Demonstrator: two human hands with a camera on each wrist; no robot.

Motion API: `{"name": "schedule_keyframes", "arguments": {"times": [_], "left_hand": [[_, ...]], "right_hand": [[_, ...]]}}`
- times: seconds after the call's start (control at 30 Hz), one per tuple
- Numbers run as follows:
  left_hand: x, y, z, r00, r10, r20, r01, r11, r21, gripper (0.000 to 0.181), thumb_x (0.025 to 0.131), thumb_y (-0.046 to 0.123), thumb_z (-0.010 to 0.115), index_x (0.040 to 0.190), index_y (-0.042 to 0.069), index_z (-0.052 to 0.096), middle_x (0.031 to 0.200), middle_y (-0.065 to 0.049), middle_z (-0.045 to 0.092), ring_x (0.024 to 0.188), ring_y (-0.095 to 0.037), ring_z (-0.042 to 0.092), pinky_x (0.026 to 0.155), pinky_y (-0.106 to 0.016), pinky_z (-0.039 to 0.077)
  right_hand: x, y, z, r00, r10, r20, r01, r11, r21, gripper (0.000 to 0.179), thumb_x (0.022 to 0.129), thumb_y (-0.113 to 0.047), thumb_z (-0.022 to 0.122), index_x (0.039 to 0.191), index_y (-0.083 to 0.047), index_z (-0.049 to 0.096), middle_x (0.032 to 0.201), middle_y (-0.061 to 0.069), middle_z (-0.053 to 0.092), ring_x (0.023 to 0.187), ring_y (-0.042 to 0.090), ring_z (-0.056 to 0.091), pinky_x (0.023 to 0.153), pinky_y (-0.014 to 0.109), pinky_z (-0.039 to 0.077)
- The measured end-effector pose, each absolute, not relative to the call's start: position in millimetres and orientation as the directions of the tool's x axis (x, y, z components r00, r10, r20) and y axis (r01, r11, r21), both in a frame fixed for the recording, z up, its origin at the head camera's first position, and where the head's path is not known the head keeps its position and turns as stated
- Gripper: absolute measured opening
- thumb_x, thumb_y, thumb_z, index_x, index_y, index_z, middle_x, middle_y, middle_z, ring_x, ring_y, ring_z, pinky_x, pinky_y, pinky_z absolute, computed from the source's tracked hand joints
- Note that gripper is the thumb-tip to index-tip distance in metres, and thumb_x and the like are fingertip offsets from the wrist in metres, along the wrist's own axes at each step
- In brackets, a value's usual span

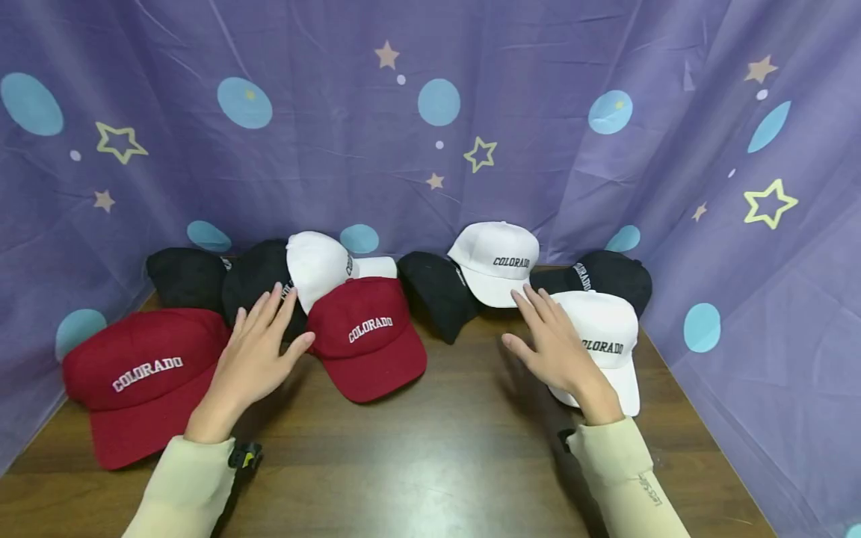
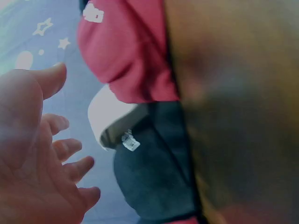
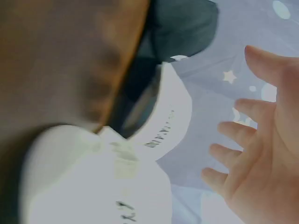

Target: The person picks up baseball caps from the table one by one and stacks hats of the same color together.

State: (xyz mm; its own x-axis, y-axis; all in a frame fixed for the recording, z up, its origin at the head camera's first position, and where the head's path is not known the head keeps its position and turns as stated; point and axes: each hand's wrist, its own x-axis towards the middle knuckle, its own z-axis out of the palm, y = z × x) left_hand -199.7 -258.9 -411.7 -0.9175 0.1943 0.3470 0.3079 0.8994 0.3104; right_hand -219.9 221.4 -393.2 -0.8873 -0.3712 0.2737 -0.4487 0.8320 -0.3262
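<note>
My left hand (image 1: 257, 357) hovers with fingers spread, between a large red cap (image 1: 151, 373) at the left and a second red cap (image 1: 366, 336) nearer the middle. Just beyond its fingertips lies a black cap (image 1: 249, 276), partly hidden. My right hand (image 1: 554, 345), also with extended fingers, is above the table beside a white cap (image 1: 599, 321), covering part of it in the head view. Farther back another white cap (image 1: 498, 258) leans on dark caps. Both palms show bare in the wrist views, the left hand (image 2: 46, 154) and the right hand (image 3: 261, 149) holding nothing.
More caps line the back: a black one (image 1: 184, 276) at far left, a white one (image 1: 319, 265), a black one (image 1: 437, 291) mid-row and a black one (image 1: 612, 276) at right. A purple curtain (image 1: 350, 97) hangs behind the wooden table (image 1: 417, 456).
</note>
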Motion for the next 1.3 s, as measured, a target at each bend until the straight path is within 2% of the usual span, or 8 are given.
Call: {"name": "schedule_keyframes", "arguments": {"times": [0.13,0.23,0.33,0.5,0.77,1.0,1.17,1.3], "left_hand": [[-210.1,-251.7,-396.8,-0.913,0.202,0.356,0.333,0.871,0.361,0.078,0.103,0.041,0.066,0.165,0.007,0.035,0.166,-0.027,0.035,0.146,-0.055,0.035,0.116,-0.075,0.029],[-219.7,-245.4,-390.1,-0.916,0.210,0.341,0.349,0.837,0.422,0.066,0.105,0.038,0.065,0.159,0.004,0.046,0.156,-0.028,0.048,0.138,-0.053,0.042,0.110,-0.071,0.037],[-230.1,-239.9,-390.1,-0.924,0.217,0.315,0.352,0.806,0.476,0.058,0.106,0.034,0.063,0.153,0.002,0.052,0.149,-0.029,0.054,0.134,-0.051,0.045,0.109,-0.067,0.037],[-241.8,-231.9,-400.5,-0.945,0.209,0.251,0.314,0.796,0.517,0.060,0.105,0.029,0.065,0.154,-0.002,0.050,0.151,-0.030,0.052,0.138,-0.050,0.043,0.114,-0.066,0.032],[-248.6,-228.0,-407.9,-0.943,0.258,0.209,0.330,0.797,0.506,0.062,0.104,0.028,0.064,0.154,-0.006,0.047,0.154,-0.030,0.049,0.146,-0.049,0.040,0.121,-0.066,0.024],[-244.4,-232.6,-402.0,-0.958,0.240,0.156,0.285,0.754,0.592,0.060,0.104,0.027,0.066,0.153,-0.003,0.049,0.148,-0.029,0.052,0.135,-0.048,0.049,0.113,-0.067,0.039],[-243.1,-240.2,-398.8,-0.974,0.227,0.026,0.182,0.703,0.687,0.065,0.106,0.034,0.063,0.157,0.000,0.043,0.147,-0.031,0.055,0.133,-0.047,0.053,0.110,-0.063,0.044],[-244.7,-243.6,-394.5,-0.969,0.240,-0.053,0.113,0.627,0.771,0.065,0.108,0.036,0.063,0.159,0.001,0.042,0.135,-0.028,0.057,0.120,-0.039,0.056,0.097,-0.047,0.051]], "right_hand": [[-224.4,212.1,-373.6,-0.871,-0.387,0.301,-0.486,0.764,-0.424,0.066,0.107,-0.039,0.063,0.162,-0.010,0.043,0.169,0.016,0.037,0.158,0.038,0.029,0.126,0.059,0.025],[-226.7,197.3,-360.6,-0.861,-0.396,0.320,-0.509,0.669,-0.541,0.058,0.106,-0.035,0.066,0.157,-0.011,0.052,0.161,0.011,0.051,0.151,0.032,0.044,0.122,0.053,0.035],[-230.4,177.6,-352.5,-0.850,-0.418,0.319,-0.516,0.542,-0.663,0.051,0.105,-0.029,0.068,0.151,-0.010,0.058,0.153,0.008,0.059,0.143,0.030,0.054,0.118,0.049,0.042],[-235.0,150.0,-354.4,-0.857,-0.437,0.274,-0.460,0.408,-0.789,0.047,0.105,-0.023,0.069,0.150,-0.011,0.060,0.151,0.009,0.061,0.139,0.036,0.057,0.115,0.050,0.046],[-239.7,138.6,-371.9,-0.853,-0.482,0.201,-0.424,0.416,-0.804,0.048,0.104,-0.021,0.068,0.149,-0.006,0.059,0.150,0.013,0.061,0.137,0.039,0.057,0.114,0.051,0.048],[-244.0,139.1,-378.5,-0.842,-0.508,0.180,-0.430,0.432,-0.793,0.047,0.104,-0.022,0.067,0.148,-0.004,0.060,0.150,0.012,0.061,0.135,0.042,0.057,0.111,0.056,0.049],[-244.7,141.6,-379.5,-0.836,-0.520,0.175,-0.438,0.442,-0.783,0.046,0.104,-0.020,0.067,0.147,-0.005,0.061,0.149,0.012,0.062,0.135,0.041,0.058,0.111,0.056,0.048],[-244.3,143.7,-377.9,-0.831,-0.528,0.176,-0.444,0.439,-0.781,0.045,0.104,-0.020,0.067,0.146,-0.004,0.061,0.149,0.013,0.062,0.134,0.042,0.058,0.111,0.057,0.048]]}}
